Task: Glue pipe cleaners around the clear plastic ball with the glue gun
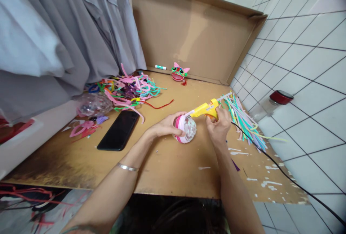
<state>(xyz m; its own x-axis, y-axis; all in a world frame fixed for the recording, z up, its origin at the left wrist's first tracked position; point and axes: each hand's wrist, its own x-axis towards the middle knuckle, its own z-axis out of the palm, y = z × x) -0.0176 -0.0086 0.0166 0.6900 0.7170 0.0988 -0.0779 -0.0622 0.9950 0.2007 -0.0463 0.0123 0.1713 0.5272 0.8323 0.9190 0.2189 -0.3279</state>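
My left hand (169,125) is closed round a clear, rounded plastic piece (190,130) banded with pink and white pipe cleaners, holding it just above or on the table. My right hand (219,125) grips a yellow hot glue gun (203,109), fingers wrapped round its handle. The gun's nozzle points left and down, at the banded edge of the plastic piece; whether it touches cannot be made out. A glue stick (225,96) juts from the gun's back end, and a black cord (254,143) trails off to the lower right.
Left of my hands lie a black phone (118,130) and a tangle of colourful pipe cleaners (132,87). A pipe-cleaner bundle (244,118) and a red-lidded jar (270,104) are at right. A small cat-eared figure (178,72) and a glue tube (160,67) sit near the cardboard wall (189,32).
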